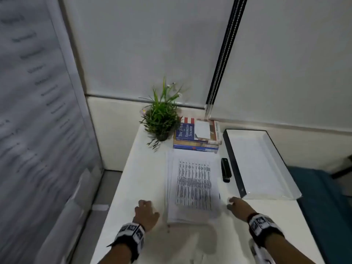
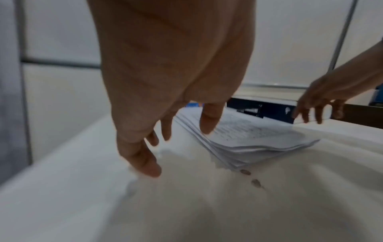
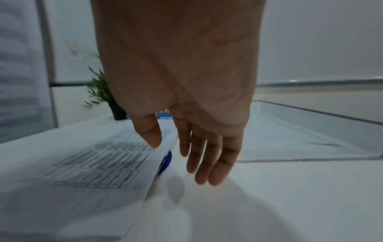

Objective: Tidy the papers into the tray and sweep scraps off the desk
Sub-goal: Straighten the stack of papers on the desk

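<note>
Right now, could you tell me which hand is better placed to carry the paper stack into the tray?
The right hand, probably. It sits open at the paper stack's right edge, on the side where the tray lies, with only the stapler between. The left hand is open at the far edge, suited to steadying.
</note>
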The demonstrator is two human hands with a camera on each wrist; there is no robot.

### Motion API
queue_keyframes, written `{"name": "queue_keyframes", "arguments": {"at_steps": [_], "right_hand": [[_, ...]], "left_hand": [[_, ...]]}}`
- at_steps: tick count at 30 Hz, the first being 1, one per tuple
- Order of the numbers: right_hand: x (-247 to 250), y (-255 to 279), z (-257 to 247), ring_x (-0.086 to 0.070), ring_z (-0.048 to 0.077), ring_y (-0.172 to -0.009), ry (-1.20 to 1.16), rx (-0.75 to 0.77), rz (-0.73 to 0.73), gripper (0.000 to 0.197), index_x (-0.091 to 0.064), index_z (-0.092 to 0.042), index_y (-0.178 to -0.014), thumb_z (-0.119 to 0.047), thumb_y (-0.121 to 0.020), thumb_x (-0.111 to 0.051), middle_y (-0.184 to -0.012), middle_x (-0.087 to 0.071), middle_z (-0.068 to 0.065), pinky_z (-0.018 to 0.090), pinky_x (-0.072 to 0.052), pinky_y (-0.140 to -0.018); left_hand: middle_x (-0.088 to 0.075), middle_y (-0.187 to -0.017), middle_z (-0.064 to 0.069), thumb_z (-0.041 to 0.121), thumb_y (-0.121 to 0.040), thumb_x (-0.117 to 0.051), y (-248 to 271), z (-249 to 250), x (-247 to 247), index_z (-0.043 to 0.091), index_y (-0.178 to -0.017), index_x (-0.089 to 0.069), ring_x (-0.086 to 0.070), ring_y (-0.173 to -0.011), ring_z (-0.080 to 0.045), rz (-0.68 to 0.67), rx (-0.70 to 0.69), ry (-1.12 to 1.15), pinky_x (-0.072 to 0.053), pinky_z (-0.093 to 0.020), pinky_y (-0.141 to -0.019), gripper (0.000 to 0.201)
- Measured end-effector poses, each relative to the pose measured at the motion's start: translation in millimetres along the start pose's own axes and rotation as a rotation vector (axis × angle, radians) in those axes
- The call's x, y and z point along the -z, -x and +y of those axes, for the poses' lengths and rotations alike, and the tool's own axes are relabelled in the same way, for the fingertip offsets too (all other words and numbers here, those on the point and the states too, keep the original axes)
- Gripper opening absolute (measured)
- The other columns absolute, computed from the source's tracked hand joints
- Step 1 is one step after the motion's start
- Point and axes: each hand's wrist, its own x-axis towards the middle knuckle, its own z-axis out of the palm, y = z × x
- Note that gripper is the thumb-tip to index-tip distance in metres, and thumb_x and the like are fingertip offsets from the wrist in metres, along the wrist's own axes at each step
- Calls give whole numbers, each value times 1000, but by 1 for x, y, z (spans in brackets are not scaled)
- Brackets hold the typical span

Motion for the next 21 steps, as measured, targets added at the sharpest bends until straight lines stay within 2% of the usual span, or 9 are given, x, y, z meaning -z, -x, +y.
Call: {"name": "queue_keyframes", "arguments": {"at_steps": [3, 5, 9, 11, 13, 15, 17, 19, 21], "right_hand": [[-14, -33, -33, -57, 33, -111, -155, -63, 60, 38, -54, 2, -112, -28, -89, -52, -125, -57, 24, 33, -44, -93], [-27, -42, -55, -55, 34, -112, -112, -119, 89, 44, -53, 3, -113, -32, -86, -55, -122, -57, 23, 34, -43, -92], [-50, -41, -80, -45, 35, -123, -142, -235, 129, 60, -37, 4, -125, -31, -82, -61, -132, -47, 22, 36, -33, -103], [-53, -46, -78, -48, 37, -122, -334, -291, 93, 64, -30, 8, -128, -21, -81, -64, -131, -48, 25, 39, -38, -101], [-50, -48, -72, -56, 39, -112, -514, -271, -13, 60, -37, 10, -125, -11, -76, -66, -122, -55, 27, 46, -49, -93], [-45, -44, -65, -61, 39, -103, -649, -251, -164, 51, -49, 4, -119, -5, -72, -65, -115, -61, 26, 51, -54, -84], [-37, -35, -61, -60, 37, -104, -731, -187, -275, 43, -53, 0, -120, 1, -78, -61, -116, -62, 22, 48, -54, -83], [-28, -25, -55, -63, 35, -99, -866, -57, -292, 42, -53, 1, -122, 8, -81, -56, -114, -64, 19, 45, -56, -79], [-16, -17, -48, -68, 32, -93, -1044, 86, -320, 45, -54, -1, -121, 12, -78, -55, -106, -70, 15, 42, -57, -75]], "left_hand": [[-20, -149, -21, 39, -95, -39, -29, 33, -19, 0, -142, -24, -22, -137, -40, -1, 42, 12, -20, -40, -116, 63], [-23, -147, -24, 40, -92, -44, -36, 55, -31, -1, -138, -30, -25, -134, -40, 11, 47, 56, -19, -40, -115, 63], [-24, -142, -23, 33, -89, -56, -42, 68, -28, -5, -133, -31, -37, -128, -39, 24, 152, 297, -30, -37, -111, 64], [-34, -139, -23, 26, -87, -59, -50, 62, -19, -6, -132, -32, -43, -126, -38, 7, 195, 458, -37, -36, -105, 62], [-49, -132, -22, 19, -81, -65, -56, 53, -8, -4, -132, -34, -52, -120, -35, -58, 191, 598, -44, -36, -99, 64], [-56, -122, -19, 13, -73, -68, -57, 45, 1, 0, -135, -33, -58, -108, -30, -158, 113, 710, -50, -36, -94, 73], [-56, -120, -14, 6, -77, -61, -51, 42, 7, 11, -140, -29, -58, -100, -24, -240, -41, 711, -51, -32, -85, 70], [-56, -125, -15, -5, -85, -52, -36, 43, 16, 19, -135, -30, -57, -100, -22, -247, -176, 753, -49, -24, -78, 60], [-59, -124, -10, -8, -88, -47, -19, 46, 24, 30, -127, -32, -59, -104, -23, -191, -278, 818, -50, -24, -82, 57]]}}
